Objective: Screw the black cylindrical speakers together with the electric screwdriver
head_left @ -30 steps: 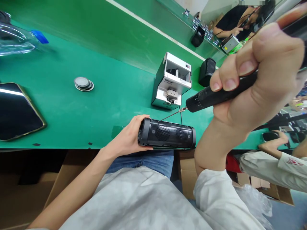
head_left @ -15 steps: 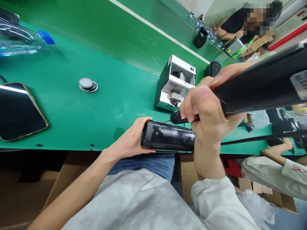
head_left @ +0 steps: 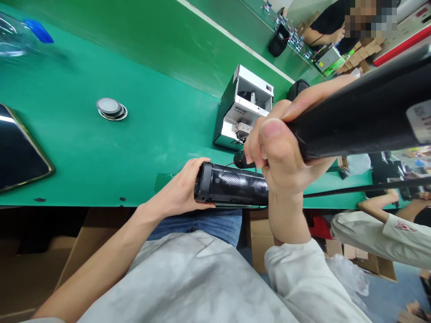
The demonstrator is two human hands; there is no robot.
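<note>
A black speaker (head_left: 232, 183) with round perforated patches lies lengthwise at the front edge of the green table. My left hand (head_left: 183, 186) is closed around its left end. In my right hand (head_left: 281, 148) is a black electric screwdriver (head_left: 357, 112), fingers wrapped round its body. Its thin bit reaches down to the far side of the speaker; I cannot make out the tip's exact contact. My right wrist hides the speaker's right end. Just beyond the speaker stands a white and black machine (head_left: 244, 105), partly behind my right hand.
Round metal discs (head_left: 112, 109) lie stacked at left-centre. A phone (head_left: 22, 150) and a clear bottle (head_left: 20, 36) lie at the left. A black cable (head_left: 363, 188) runs off to the right. A co-worker's arm (head_left: 377, 202) rests at the right; another person (head_left: 328, 29) sits at the back.
My right hand has swung left and down with the screwdriver, which now stands steeper over the speaker's far side. My left hand keeps its hold. The view has shifted slightly.
</note>
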